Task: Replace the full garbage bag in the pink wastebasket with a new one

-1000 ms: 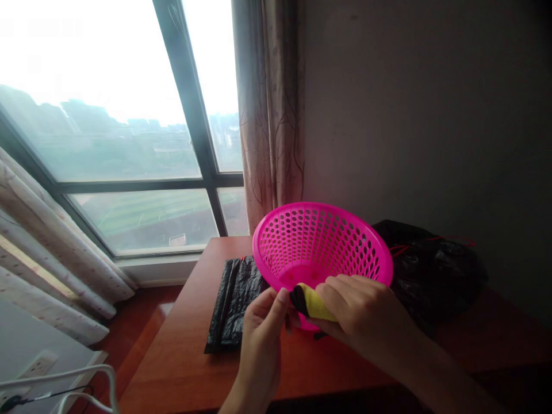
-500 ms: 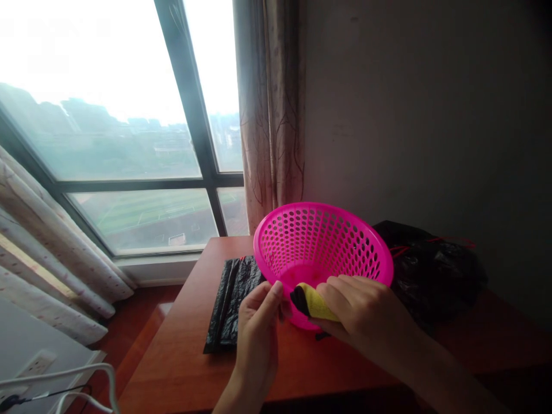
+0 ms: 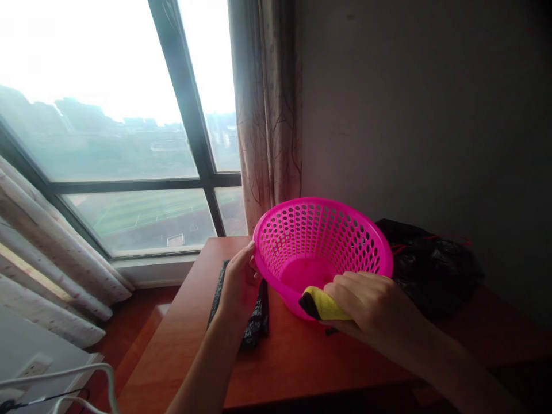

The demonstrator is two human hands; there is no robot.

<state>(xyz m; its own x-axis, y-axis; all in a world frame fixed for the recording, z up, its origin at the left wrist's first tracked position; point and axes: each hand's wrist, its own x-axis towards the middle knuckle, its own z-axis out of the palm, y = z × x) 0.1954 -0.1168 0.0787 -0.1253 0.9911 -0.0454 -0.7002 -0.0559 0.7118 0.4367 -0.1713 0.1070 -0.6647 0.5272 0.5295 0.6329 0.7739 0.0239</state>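
A bright pink plastic basket [image 3: 385,253] with a perforated wall stands tilted toward me over the table. My left hand [image 3: 236,284] is closed at its left rim, thumb at the edge and fingers on the outside. On the near right rim, my right hand [image 3: 366,302] pinches a yellow cloth [image 3: 326,305] with a black edge, folded over the rim. The basket's inside holds nothing that I can see. Partly behind my left forearm lies a flat black plastic bag [image 3: 257,325].
The basket is above a reddish-brown wooden table [image 3: 172,345]. A bulky black plastic bag [image 3: 435,270] with red drawstrings lies at the right by the wall. A window [image 3: 138,218] and curtains [image 3: 271,115] are behind; white cables [image 3: 107,374] run at the lower left.
My left hand has moved from the near rim leftward and away from me to the basket's left side. My right hand and the cloth have shifted slightly right along the rim.
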